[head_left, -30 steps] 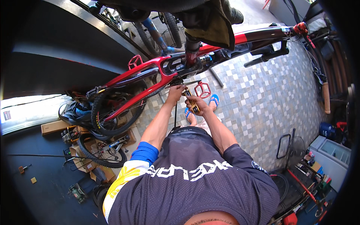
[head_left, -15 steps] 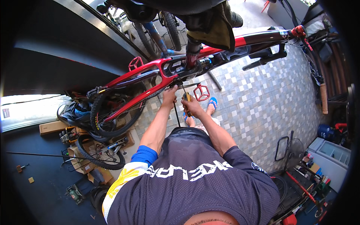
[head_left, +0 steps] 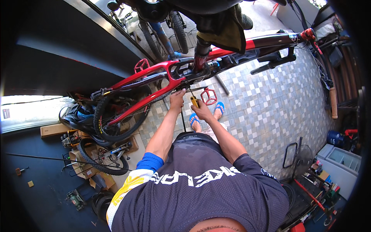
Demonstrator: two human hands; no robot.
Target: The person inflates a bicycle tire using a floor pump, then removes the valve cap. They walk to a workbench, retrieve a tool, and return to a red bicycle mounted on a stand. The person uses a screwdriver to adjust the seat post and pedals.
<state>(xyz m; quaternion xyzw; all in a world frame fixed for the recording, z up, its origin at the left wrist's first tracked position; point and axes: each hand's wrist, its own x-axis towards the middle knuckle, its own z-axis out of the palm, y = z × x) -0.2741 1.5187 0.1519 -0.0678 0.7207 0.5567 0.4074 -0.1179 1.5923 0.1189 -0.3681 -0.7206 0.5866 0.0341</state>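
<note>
A red and black mountain bike [head_left: 154, 91] stretches across in front of me. My left hand [head_left: 177, 100] is at the underside of its frame near the crank, fingers curled in; what they pinch is hidden. Just to the right, my right hand [head_left: 202, 111] is closed round a yellow-handled tool [head_left: 194, 102], whose exact kind I cannot make out. A thin dark line runs from the tool's upper end toward the crank area. Right of the tool is a red flat pedal [head_left: 208, 96]. A thin black rod or cable [head_left: 183, 120] runs down from beside my left hand.
The bike's saddle [head_left: 185, 5] and a hanging olive cloth [head_left: 228, 38] are close above. At left lie a loose wheel [head_left: 100, 160] and boxes [head_left: 54, 130]. A tool cart [head_left: 309, 193] and a fan [head_left: 303, 156] stand at lower right, over tiled floor [head_left: 270, 100].
My right hand has shifted slightly right and down, and the yellow-handled tool has turned in it. My left hand stays by the crank area, its fingers slightly moved.
</note>
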